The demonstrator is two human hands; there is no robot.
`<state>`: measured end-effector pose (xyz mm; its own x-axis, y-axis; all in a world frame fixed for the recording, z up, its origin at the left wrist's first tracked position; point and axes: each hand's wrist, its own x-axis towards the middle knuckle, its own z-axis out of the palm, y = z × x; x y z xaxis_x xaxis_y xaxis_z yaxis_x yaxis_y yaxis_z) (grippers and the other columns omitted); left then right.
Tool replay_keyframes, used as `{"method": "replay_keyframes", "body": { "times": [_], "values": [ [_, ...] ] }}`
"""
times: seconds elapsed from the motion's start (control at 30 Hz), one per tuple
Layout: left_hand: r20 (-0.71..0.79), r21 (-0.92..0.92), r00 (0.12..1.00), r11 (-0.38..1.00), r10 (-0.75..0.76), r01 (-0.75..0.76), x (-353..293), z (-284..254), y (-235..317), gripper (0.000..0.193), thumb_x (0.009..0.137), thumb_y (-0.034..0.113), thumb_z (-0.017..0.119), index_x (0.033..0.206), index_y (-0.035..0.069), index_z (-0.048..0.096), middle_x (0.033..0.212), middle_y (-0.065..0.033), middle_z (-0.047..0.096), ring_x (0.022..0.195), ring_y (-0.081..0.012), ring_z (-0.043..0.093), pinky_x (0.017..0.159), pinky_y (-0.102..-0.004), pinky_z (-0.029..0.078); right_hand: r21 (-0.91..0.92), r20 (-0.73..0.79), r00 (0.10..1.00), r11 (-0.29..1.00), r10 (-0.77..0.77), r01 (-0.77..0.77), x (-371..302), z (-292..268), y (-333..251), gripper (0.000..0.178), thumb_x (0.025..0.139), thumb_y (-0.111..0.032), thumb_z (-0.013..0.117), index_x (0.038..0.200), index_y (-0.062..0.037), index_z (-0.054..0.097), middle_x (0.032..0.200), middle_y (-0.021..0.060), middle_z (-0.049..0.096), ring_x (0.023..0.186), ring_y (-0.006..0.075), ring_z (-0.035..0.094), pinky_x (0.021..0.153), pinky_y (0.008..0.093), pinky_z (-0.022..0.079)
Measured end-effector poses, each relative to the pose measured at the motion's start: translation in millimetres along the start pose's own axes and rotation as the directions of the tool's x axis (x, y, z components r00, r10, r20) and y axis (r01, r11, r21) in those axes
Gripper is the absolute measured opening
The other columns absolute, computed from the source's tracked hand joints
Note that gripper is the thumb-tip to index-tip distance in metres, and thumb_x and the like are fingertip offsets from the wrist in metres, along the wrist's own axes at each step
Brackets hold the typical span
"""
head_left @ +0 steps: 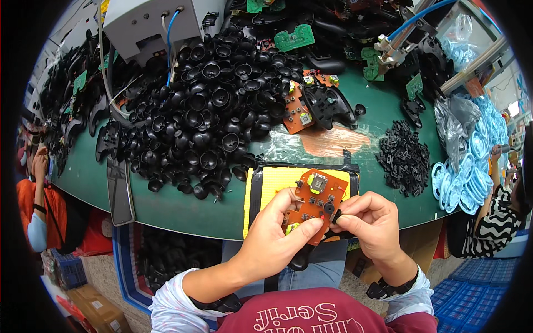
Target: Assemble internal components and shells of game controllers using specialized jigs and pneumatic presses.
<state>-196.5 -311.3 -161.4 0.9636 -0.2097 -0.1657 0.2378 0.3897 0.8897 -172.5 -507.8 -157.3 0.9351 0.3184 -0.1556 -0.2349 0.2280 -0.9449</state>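
Note:
An orange-brown circuit board (314, 201) with small black buttons and lime-green joystick bases is held at a tilt by my left hand (272, 230), its thumb lying along the lower edge. My right hand (373, 222) pinches a small black part (336, 215) between thumb and fingers, right at the board's right edge; its exact kind is too small to tell. Beneath both hands lies a yellow ribbed pad (268, 194) bordered with black tape. A rounded black plastic piece (300, 258) shows below the board, mostly hidden by my hands.
Black joystick caps (211, 100) form a big heap at centre-left. Small black parts (404, 158) are piled on the right, beside light-blue rings (472, 180). More orange boards (295, 114) and a black controller shell (328, 106) lie ahead. A phone (119, 191) rests at the left edge.

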Motion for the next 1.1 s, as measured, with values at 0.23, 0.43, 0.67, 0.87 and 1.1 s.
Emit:
{"method": "replay_keyframes", "body": {
  "times": [0.23,0.43,0.67,0.87,1.1],
  "values": [
    [0.007,0.005,1.0,1.0,0.003,-0.003,0,1,-1,0.034,0.094,0.006,0.06,0.125,-0.003,0.048,0.112,-0.0084,0.059,0.1,-0.0111,0.059,0.086,-0.0278,0.05,0.022,-0.005,1.0,1.0,-0.003,0.003,-2,0,2,0.012,0.084,0.007,0.069,0.092,0.0064,0.06,0.096,0.0161,0.066,0.084,0.0198,0.069,0.078,0.0316,0.059],
    [-0.002,0.064,1.0,0.998,0.026,-0.026,-1,1,0,0.035,0.094,0.006,0.06,0.125,-0.003,0.047,0.11,-0.0069,0.061,0.097,-0.0103,0.06,0.085,-0.0278,0.05,-0.034,-0.006,0.999,0.999,-0.042,0.042,-2,0,4,0.012,0.082,0.009,0.07,0.09,0.0054,0.061,0.097,0.0152,0.066,0.085,0.0175,0.068,0.078,0.0291,0.057],
    [0.03,0.337,0.99,0.932,0.135,-0.138,1,-1,-1,0.038,0.091,0.008,0.062,0.123,-0.005,0.045,0.106,-0.0176,0.062,0.097,-0.0257,0.064,0.085,-0.0356,0.05,-0.128,-0.007,0.988,0.98,-0.156,0.154,-1,2,6,0.013,0.08,0.011,0.071,0.088,0.0047,0.062,0.095,0.0149,0.066,0.086,0.0159,0.066,0.078,0.0281,0.055],
    [0.074,0.524,0.976,0.825,0.204,-0.212,-1,2,2,0.041,0.089,0.006,0.061,0.123,-0.007,0.041,0.105,-0.0249,0.06,0.097,-0.0375,0.062,0.082,-0.0402,0.048,-0.201,-0.004,0.967,0.947,-0.256,0.25,-1,3,9,0.014,0.078,0.011,0.072,0.085,0.004,0.063,0.091,0.0139,0.066,0.085,0.0155,0.065,0.075,0.0275,0.055],
    [0.128,0.388,0.992,0.92,0.003,-0.053,16,-10,23,0.031,0.083,0.009,0.062,0.11,-0.003,0.052,0.095,-0.0167,0.066,0.078,-0.0212,0.064,0.067,-0.0314,0.052,-0.765,0.328,0.837,0.397,-0.438,0.508,13,-8,-27,0.059,0.065,-0.013,0.09,0.115,-0.0007,0.061,0.108,0.0167,0.062,0.093,0.0191,0.064,0.067,0.0253,0.055]
  ]
}}
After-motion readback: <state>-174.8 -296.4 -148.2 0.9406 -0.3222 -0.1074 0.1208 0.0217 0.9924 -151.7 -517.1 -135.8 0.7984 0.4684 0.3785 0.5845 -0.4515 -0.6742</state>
